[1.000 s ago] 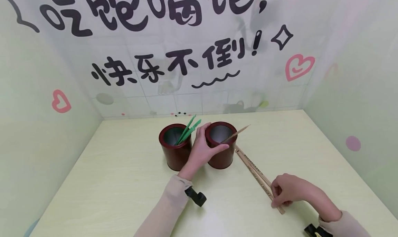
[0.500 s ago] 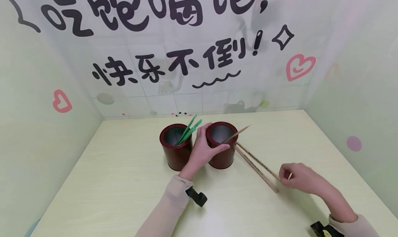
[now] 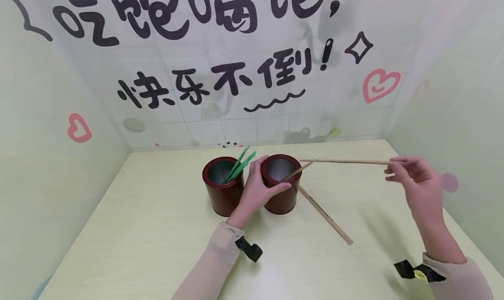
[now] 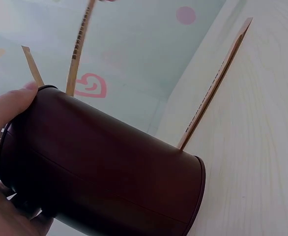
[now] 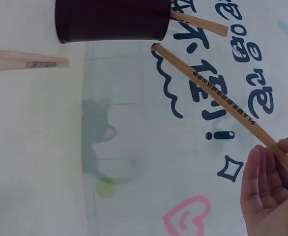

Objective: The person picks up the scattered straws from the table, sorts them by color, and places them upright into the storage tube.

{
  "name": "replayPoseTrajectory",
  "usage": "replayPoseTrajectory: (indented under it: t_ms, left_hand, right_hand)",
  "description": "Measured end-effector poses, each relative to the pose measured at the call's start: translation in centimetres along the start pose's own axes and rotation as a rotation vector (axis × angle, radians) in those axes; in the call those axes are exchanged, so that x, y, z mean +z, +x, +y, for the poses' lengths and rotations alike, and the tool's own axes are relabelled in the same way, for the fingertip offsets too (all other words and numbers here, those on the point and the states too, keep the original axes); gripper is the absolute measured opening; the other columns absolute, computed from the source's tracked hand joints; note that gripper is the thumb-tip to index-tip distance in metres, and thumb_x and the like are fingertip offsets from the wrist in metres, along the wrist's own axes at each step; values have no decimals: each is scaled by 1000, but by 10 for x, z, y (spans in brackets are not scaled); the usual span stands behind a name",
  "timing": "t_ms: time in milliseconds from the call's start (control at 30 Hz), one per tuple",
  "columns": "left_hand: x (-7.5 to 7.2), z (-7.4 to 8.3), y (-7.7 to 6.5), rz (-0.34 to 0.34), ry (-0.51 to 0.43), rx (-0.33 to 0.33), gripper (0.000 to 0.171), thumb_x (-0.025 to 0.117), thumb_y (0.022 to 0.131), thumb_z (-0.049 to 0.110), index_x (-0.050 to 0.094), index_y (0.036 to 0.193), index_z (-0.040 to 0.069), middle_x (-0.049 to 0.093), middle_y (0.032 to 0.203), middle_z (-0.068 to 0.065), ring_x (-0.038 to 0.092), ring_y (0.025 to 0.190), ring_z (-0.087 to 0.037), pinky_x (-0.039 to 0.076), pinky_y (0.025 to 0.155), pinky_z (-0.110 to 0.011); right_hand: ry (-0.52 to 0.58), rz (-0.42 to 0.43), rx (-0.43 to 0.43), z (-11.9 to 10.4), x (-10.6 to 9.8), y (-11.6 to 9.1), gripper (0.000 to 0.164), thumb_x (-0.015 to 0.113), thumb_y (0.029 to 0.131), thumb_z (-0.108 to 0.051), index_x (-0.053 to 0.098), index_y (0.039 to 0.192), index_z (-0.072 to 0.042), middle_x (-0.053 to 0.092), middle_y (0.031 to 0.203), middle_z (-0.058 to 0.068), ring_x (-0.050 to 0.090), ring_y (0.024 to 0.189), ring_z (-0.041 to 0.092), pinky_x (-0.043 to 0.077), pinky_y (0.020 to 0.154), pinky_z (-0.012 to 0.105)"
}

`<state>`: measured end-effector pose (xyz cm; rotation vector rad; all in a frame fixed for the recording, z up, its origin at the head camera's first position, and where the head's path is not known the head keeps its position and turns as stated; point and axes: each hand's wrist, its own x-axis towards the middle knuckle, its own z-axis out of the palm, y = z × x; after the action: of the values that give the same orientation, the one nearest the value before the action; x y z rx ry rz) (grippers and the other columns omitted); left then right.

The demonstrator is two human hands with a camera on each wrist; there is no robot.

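My left hand point(image 3: 260, 187) grips the right dark red canister point(image 3: 280, 202) near its rim, thumb at the front and fingers at the far left side. One brown paper-wrapped straw point(image 3: 295, 173) leans inside it, its end sticking out to the right. With thumb and fingertips, my right hand point(image 3: 421, 186) pinches another paper-wrapped straw point(image 5: 217, 98) by one end, raised over the table. Its free end points left, close to the canister's rim in the head view. Printed dark letters, including "PLA", run along its wrapper. A further wrapped straw point(image 3: 327, 217) lies on the table, running toward the canister's base.
Just left of my left hand stands a matching dark red canister point(image 3: 223, 199) holding several green straws point(image 3: 239, 165). The pale wooden table point(image 3: 149, 234) is bounded by a printed cloth backdrop point(image 3: 252, 129) behind and by light walls at both sides.
My right hand has lifted one wrapped straw off the table, moving up and right, and the straw now lies nearly level in view. My left hand keeps its grip on the canister.
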<state>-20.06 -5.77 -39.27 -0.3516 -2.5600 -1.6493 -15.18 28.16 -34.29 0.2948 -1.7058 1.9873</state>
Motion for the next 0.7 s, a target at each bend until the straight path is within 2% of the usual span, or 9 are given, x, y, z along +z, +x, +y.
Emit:
replayPoseTrajectory:
  t_ms: [67,133,233,433,700]
  left_hand:
    - [0,0,0,-1,-2,2,93,84,80,37,29,152,14,37,150,-10,46,133,-29,49,107,-50]
    - [0,0,0,-1,-3,3,93,84,80,36,29,152,14,37,150,-10,46,133,-29,49,107,-50]
    - [0,-1,1,0,-1,1,93,84,79,36,29,152,15,37,150,-10,46,133,-29,48,107,-50]
    - [0,0,0,8,5,9,93,84,79,35,30,152,13,37,150,-11,45,134,-29,47,109,-49]
    - [0,0,0,7,-2,14,92,84,80,35,31,151,12,38,149,-12,45,135,-29,45,111,-49]
  right_hand:
    - [134,50,-58,-6,6,5,12,58,91,14,66,98,8,73,85,8,72,76,15,61,65,21]
    - [213,74,-97,-11,11,9,11,58,91,15,64,98,12,73,85,11,71,76,18,61,65,23]
    - [228,70,-126,-15,19,15,10,58,91,15,64,98,13,72,84,12,70,75,19,61,64,23]
    - [154,-63,-120,-7,35,19,13,57,90,17,66,97,11,73,87,8,71,73,15,60,64,21]
    - [38,-179,-88,1,49,15,15,58,90,17,65,101,11,73,87,4,70,71,11,60,66,20]
